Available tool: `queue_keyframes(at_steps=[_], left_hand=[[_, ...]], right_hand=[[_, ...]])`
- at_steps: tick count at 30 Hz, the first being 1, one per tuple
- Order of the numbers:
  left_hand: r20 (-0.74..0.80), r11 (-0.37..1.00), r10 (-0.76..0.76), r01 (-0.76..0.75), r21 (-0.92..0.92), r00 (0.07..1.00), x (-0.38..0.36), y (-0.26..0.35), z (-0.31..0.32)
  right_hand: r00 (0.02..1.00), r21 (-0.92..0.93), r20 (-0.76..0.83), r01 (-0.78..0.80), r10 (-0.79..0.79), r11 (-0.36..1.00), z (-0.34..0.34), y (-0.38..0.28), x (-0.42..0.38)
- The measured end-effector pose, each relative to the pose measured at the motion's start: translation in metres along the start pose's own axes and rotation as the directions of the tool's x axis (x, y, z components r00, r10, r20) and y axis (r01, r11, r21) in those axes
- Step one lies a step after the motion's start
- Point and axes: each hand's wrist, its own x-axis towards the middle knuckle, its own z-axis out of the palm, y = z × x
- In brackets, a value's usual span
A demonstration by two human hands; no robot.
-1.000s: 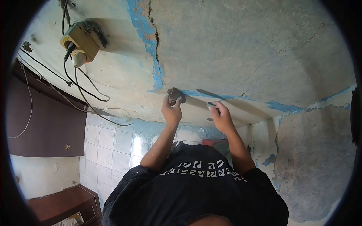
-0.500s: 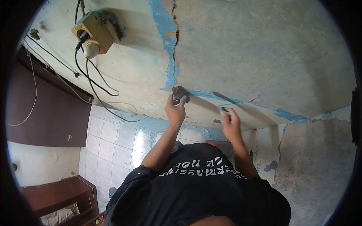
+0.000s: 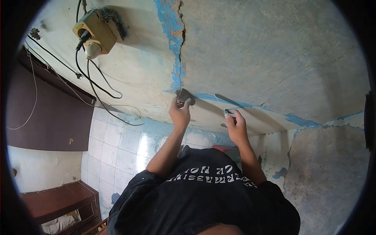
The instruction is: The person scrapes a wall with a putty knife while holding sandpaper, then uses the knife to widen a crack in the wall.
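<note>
My left hand (image 3: 180, 114) is closed around a bent, grey-brown piece (image 3: 184, 96) with a curved rim, held up close to the wall. My right hand (image 3: 237, 126) grips a small tool (image 3: 229, 112) with a dark and green handle. From it a thin pale edge runs up toward the wall; I cannot tell the tool's exact kind. Between and above the hands, a strip of blue old paint (image 3: 209, 96) crosses the wall. A jagged crack (image 3: 183, 35) edged with flaking blue paint climbs from near the left hand.
A yellowed socket box (image 3: 98, 33) with plugs and hanging black cables (image 3: 96, 84) juts from the wall at upper left. White tiles (image 3: 125, 143) lie below. At lower left stands brown wooden furniture (image 3: 58, 203). Patchy grey plaster (image 3: 274, 51) covers the right.
My right hand has shifted slightly left and up, and its tool shows more sharply. The left hand keeps the grey-brown piece almost in place as the view drifts slightly.
</note>
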Motion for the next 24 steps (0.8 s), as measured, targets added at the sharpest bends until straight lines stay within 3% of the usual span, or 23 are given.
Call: queue_keyframes(at_steps=[2, 6, 7, 11, 14, 15, 24], left_hand=[[0.008, 1.0, -0.014, 0.014, 0.004, 1.0, -0.002, 0.003, 0.0], [0.01, 0.998, -0.001, 0.0, 0.06, 1.0, 0.002, -0.005, -0.002], [0.006, 0.998, 0.004, -0.005, 0.059, 1.0, 0.003, -0.004, -0.001], [0.003, 1.0, -0.002, 0.002, 0.025, 1.0, 0.001, 0.001, 0.001], [0.007, 0.999, 0.003, -0.003, 0.046, 1.0, 0.0, -0.005, -0.001], [0.014, 0.999, 0.005, -0.006, 0.045, 1.0, 0.002, -0.005, -0.003], [0.017, 0.999, 0.001, -0.001, 0.037, 1.0, -0.001, -0.002, -0.003]], right_hand=[[0.998, 0.046, 0.017, 0.061, -0.061, 0.997, 0.0, 0.014, 0.002], [0.987, 0.065, 0.085, -0.14, 0.134, 0.988, -0.034, 0.005, -0.001], [0.998, 0.07, 0.052, -0.034, 0.03, 0.997, -0.029, 0.001, 0.001], [0.994, -0.083, 0.071, 0.088, -0.083, 0.993, -0.005, 0.002, 0.008], [0.999, 0.029, 0.023, 0.048, -0.049, 0.998, -0.004, 0.007, -0.001], [1.0, -0.033, 0.02, 0.004, -0.003, 0.999, -0.013, -0.001, -0.004], [1.0, -0.006, -0.007, 0.024, -0.024, 1.0, -0.016, 0.007, -0.006]])
